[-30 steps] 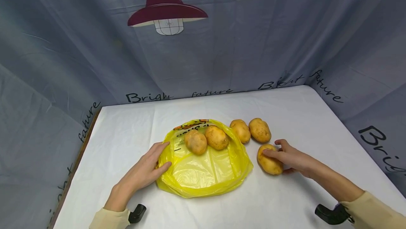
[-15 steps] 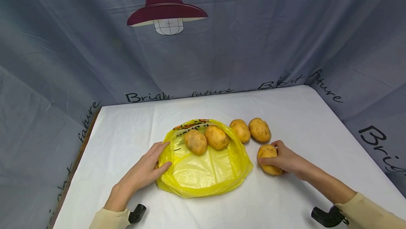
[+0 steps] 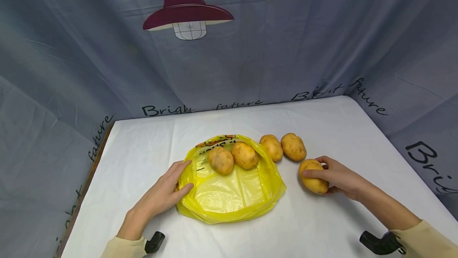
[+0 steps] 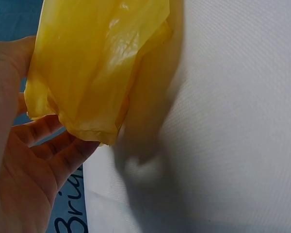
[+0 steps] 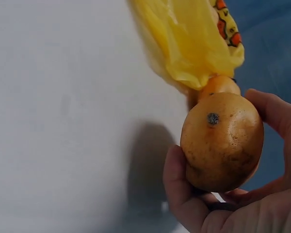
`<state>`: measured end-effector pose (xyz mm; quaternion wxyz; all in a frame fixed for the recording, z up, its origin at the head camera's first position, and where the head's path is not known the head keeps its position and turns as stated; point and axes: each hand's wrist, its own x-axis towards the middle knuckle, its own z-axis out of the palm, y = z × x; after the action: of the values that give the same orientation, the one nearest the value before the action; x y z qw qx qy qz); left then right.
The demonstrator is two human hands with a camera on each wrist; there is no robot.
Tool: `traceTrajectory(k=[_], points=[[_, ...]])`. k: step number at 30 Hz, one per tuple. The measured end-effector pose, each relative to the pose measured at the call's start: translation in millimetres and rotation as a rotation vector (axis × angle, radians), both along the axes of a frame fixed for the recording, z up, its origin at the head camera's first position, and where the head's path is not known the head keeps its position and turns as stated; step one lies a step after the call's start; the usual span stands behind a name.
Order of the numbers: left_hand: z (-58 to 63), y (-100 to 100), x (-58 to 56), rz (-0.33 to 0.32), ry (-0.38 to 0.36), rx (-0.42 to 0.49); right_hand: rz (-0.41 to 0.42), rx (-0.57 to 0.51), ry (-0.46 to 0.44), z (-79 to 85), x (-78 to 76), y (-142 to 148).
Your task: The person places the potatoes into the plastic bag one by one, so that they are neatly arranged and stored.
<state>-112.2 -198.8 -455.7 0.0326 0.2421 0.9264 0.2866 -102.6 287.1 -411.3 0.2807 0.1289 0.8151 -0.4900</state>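
Observation:
A yellow plastic bag lies spread on the table with its mouth facing up. Inside it rest two potatoes, side by side toward the back. At the bag's left rim is my left hand, thumb and forefinger over the edge; the left wrist view has the other fingers against the outside of the yellow plastic. To the right of the bag, my right hand grips a potato between thumb and fingers. The right wrist view shows a dark spot on this potato.
Two more potatoes lie beyond the bag's right rim, close together. White cloth covers the table. Grey-blue curtains printed with lamps and lettering hang behind and at both sides.
My right hand first closed further round the potato, then shifted it slightly right and toward the back, away from the bag. The left hand and bag have stayed put.

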Motion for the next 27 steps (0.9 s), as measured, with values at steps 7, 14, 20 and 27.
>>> traceTrajectory(k=[7, 14, 20, 27], points=[[0.8, -1.0, -0.2, 0.0, -0.001, 0.008, 0.024, 0.01, 0.042, 11.7, -6.5, 1.2], [1.5, -1.9, -0.6, 0.004, 0.004, 0.006, 0.062, 0.013, 0.067, 20.3, -14.2, -3.5], [1.7, -2.2, -0.6, 0.004, 0.012, 0.013, 0.081, 0.026, 0.097, 27.9, -20.3, -10.1], [4.0, -1.5, -0.1, 0.012, -0.018, 0.013, 0.099, 0.043, 0.121, 35.8, -30.4, -21.5]])
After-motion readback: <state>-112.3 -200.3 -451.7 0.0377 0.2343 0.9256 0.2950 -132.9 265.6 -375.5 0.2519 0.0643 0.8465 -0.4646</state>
